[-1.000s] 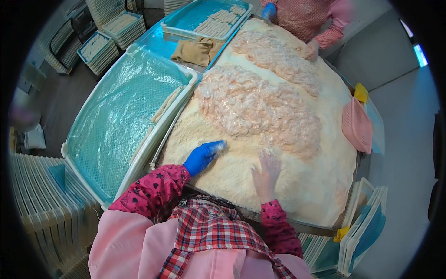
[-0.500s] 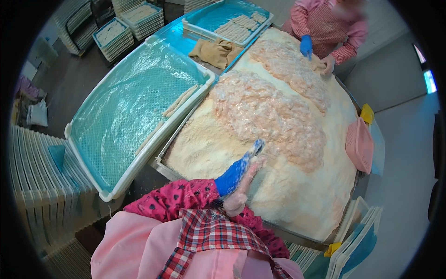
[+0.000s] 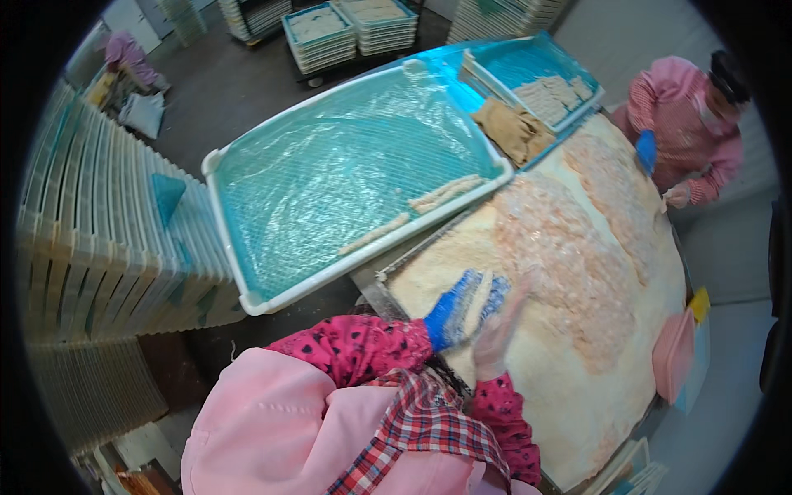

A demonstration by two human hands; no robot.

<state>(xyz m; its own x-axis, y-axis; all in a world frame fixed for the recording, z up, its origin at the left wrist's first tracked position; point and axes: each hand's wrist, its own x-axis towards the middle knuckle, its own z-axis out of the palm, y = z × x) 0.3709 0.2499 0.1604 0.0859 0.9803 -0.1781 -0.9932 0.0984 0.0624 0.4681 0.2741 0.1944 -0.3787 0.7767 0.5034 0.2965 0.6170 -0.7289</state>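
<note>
My left hand point(image 3: 462, 307), in a blue glove dusted with white powder, is closed around a pale, floury strip of meat point(image 3: 476, 302) above the powder-covered table. Close beside it, my right hand point(image 3: 497, 332) wears a thin translucent glove. Its fingers look stretched out toward the meat pile, though motion blurs them, and I see nothing held there. A large heap of wet, pinkish meat pieces point(image 3: 569, 264) lies on the white powder point(image 3: 437, 276). Left of the table, a white-rimmed tray lined with teal mesh point(image 3: 330, 173) holds several coated strips point(image 3: 445, 194) along its near right edge.
Stacked white trays point(image 3: 124, 239) rise on the left. Beyond the lined tray lie a brown cloth point(image 3: 513, 130) and another tray point(image 3: 569, 120) of coated pieces. A co-worker point(image 3: 681, 124) stands at the table's far right. A pink basket point(image 3: 672, 355) hangs by the right edge.
My view has swung left, so the table sits farther right in it. My hands, overlapping before, are now side by side, and a floury strip shows in my left hand.
</note>
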